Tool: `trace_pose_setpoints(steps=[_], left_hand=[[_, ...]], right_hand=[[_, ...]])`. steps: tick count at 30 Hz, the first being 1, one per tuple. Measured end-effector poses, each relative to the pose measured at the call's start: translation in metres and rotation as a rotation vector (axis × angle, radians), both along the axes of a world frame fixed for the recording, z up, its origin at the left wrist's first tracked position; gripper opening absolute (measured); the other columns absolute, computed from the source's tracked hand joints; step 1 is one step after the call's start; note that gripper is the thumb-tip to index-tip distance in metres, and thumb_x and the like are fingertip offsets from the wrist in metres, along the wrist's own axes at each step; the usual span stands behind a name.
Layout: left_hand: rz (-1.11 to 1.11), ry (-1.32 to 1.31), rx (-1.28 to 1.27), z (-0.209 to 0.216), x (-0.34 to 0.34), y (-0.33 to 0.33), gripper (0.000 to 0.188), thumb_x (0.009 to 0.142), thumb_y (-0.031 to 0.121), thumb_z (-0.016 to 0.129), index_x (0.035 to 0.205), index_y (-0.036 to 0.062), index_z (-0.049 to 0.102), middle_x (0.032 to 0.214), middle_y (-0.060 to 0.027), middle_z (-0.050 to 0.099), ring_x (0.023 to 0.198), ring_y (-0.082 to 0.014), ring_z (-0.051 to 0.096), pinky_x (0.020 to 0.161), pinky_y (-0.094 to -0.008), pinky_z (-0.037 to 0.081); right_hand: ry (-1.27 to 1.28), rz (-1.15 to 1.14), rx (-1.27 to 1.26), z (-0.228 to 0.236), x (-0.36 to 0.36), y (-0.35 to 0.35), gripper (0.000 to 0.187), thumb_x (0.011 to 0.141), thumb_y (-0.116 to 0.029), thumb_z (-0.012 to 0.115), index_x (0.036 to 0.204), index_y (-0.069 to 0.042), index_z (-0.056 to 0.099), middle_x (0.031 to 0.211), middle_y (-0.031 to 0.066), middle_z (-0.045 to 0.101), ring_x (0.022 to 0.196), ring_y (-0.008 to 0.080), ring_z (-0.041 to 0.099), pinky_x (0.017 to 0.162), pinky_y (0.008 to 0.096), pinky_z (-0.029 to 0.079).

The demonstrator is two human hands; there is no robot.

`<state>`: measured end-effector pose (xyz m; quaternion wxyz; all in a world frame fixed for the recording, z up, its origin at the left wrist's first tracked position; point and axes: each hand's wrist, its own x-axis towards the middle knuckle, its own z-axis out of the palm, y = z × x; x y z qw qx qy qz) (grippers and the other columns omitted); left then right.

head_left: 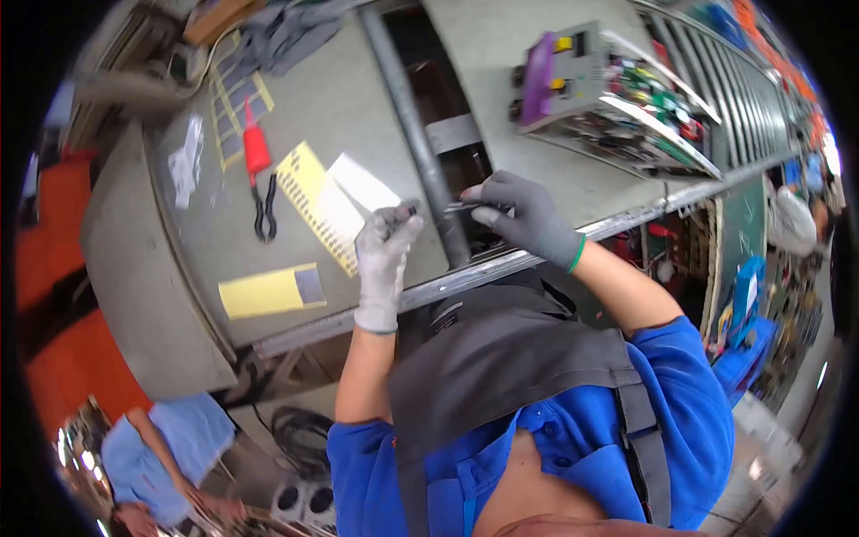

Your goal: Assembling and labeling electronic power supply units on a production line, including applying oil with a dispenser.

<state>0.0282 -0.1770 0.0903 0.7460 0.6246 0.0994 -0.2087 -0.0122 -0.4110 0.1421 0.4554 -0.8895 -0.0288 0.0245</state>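
Observation:
My left hand, in a pale glove, is above the near edge of the workbench. Its thumb and fingers pinch at a small dark thing too small to name. My right hand, in a dark grey glove with a green cuff, closes round a thin metal tool that points at the left fingertips. Just left of my left hand lies a yellow sheet with rows of small dark-marked labels. Beside it lies a white paper strip. Another yellow sheet with a grey end sits near the bench's front edge.
Red pliers with black handles and a clear plastic bag lie farther left. An opened metal device with circuit boards stands at the right. A gap with a metal rail divides the bench. A person is at lower left.

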Motion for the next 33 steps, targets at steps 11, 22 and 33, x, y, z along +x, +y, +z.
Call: trace_pose_setpoints(steps=[11, 22, 33], left_hand=[[-0.422, -0.095, 0.03, 0.12, -0.033, -0.171, 0.012, 0.087, 0.001, 0.073, 0.097, 0.0049, 0.066, 0.075, 0.0088, 0.055, 0.062, 0.0015, 0.042, 0.056, -0.0168, 0.031], [-0.502, -0.253, 0.009, 0.143, -0.123, -0.39, 0.042, 0.082, 0.0, 0.075, 0.119, 0.0012, 0.057, 0.117, -0.0135, 0.066, 0.106, -0.0193, 0.062, 0.091, -0.0298, 0.051], [-0.359, -1.101, 0.733, 0.133, -0.138, -0.544, 0.048, 0.078, 0.02, 0.081, 0.118, 0.0015, 0.062, 0.113, -0.0151, 0.064, 0.108, -0.0305, 0.059, 0.096, -0.0425, 0.046]], right_hand=[[-0.126, -0.202, -0.077, 0.078, -0.086, -0.137, 0.027, 0.085, -0.008, 0.071, 0.113, -0.01, 0.071, 0.09, 0.0102, 0.063, 0.08, 0.0289, 0.064, 0.071, 0.0376, 0.05], [-0.089, -0.101, 0.49, 0.083, -0.176, -0.37, 0.018, 0.085, -0.008, 0.072, 0.102, -0.002, 0.073, 0.092, 0.0103, 0.069, 0.086, 0.0213, 0.067, 0.075, 0.0332, 0.051], [-0.21, -0.267, 0.694, -0.013, -0.169, -0.534, 0.022, 0.092, -0.01, 0.069, 0.111, 0.0, 0.072, 0.104, 0.0082, 0.071, 0.098, 0.0133, 0.064, 0.089, 0.0285, 0.049]])
